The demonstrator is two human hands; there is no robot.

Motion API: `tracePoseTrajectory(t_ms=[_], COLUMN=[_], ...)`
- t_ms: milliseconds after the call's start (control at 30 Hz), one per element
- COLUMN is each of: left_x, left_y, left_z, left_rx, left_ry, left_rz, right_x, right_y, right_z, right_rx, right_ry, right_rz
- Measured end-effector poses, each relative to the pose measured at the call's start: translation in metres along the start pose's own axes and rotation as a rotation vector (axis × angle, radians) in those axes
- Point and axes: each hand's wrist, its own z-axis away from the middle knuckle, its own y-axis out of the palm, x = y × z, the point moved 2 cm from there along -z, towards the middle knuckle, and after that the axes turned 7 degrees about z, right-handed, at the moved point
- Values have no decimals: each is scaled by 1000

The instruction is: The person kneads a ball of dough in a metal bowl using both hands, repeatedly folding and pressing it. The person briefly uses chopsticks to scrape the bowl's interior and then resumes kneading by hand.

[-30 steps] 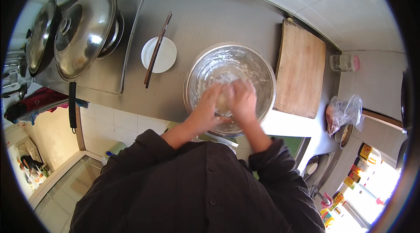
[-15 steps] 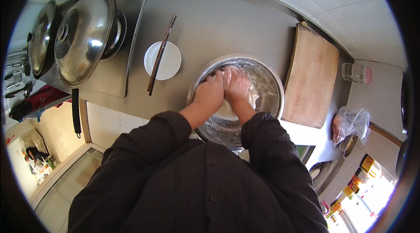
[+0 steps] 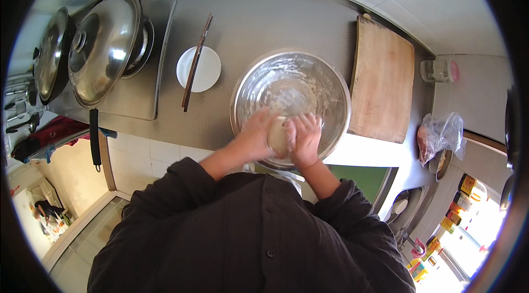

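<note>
A pale lump of dough [image 3: 278, 136] is squeezed between my two hands at the near side of a large steel mixing bowl [image 3: 333, 97]. My left hand [image 3: 253, 134], smeared a little by motion, presses on the dough's left side. On its right side my right hand [image 3: 306, 140] grips it, fingers pointing away from me and dusted with flour. Dry flour and dough scraps cling to the bowl's floor and far wall. The dough's underside is hidden.
Left of the bowl, brown chopsticks [image 3: 197, 64] lie across a small white bowl [image 3: 208, 72]. Lidded woks [image 3: 107, 45] stand at the far left. A wooden cutting board [image 3: 383, 81] lies right of the bowl, with a glass jar [image 3: 435, 71] and plastic bag [image 3: 445, 133] beyond.
Both hands have drawn back from the bowl's middle to its near side, bringing the dough along. They have moved apart to its two sides, uncovering the floured floor.
</note>
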Motion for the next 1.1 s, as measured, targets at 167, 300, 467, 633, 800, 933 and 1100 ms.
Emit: tracePoseTrajectory(t_ms=[167, 300, 467, 633, 800, 933, 1100], left_x=[9, 25, 37, 72, 38, 20, 22], left_y=[34, 24, 0, 1, -13, 0, 37], left_z=[4, -25, -70, -103, -90, -40, -23], left_rx=[-59, -8, 66, 56, 95, -201, -262], left_ry=[-125, -284, -522, -529, -542, -257, -185], left_rz=[-215, -178, -174, -278, -193, 200, 530], right_x=[-11, -35, -56, -63, -71, -121, -95], right_y=[34, 55, 84, 95, 73, 17, -16], right_z=[12, -21, -75, -105, -109, -73, -56], right_rx=[-66, 85, 15, 186, 438, 577, 407], right_ry=[-109, -39, -36, 120, 270, 797, 648], right_rz=[148, 150, 139, 332, 149, -468, -415])
